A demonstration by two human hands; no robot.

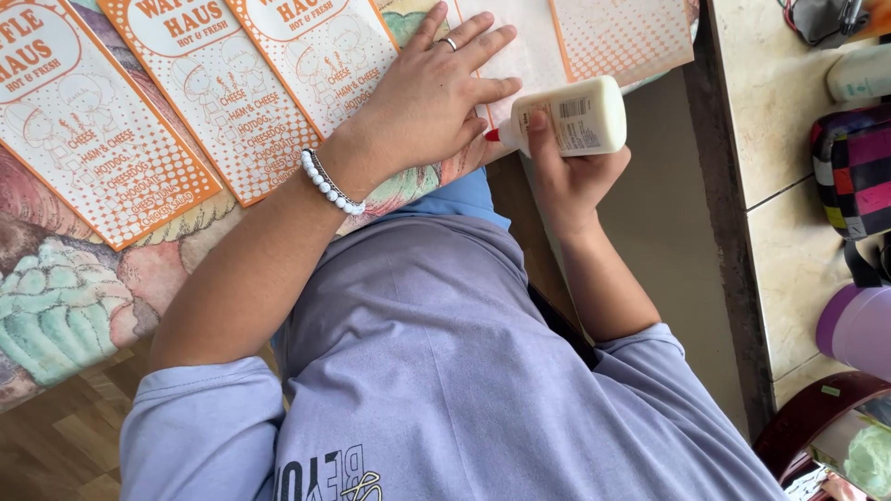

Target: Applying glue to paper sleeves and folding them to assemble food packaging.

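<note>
My left hand (436, 93) lies flat, fingers spread, on an orange-and-white printed sheet (320, 56) and on the plain white sheet (529, 51) beside it. It wears a ring and a white bead bracelet. My right hand (566, 176) grips a cream glue bottle (580, 113) lying sideways. The bottle's red tip (492, 134) points left at the sheet's edge, just under my left hand. Several more printed sheets (93, 130) lie side by side to the left.
The sheets rest on a cupcake-patterned tablecloth (56, 297). At the right, a tiled counter (780, 121) holds a white bottle (858, 72), a checkered pouch (854, 167) and a purple bottle (854, 329). A dark round container (817, 417) sits at the lower right. Wooden floor (56, 450) shows below.
</note>
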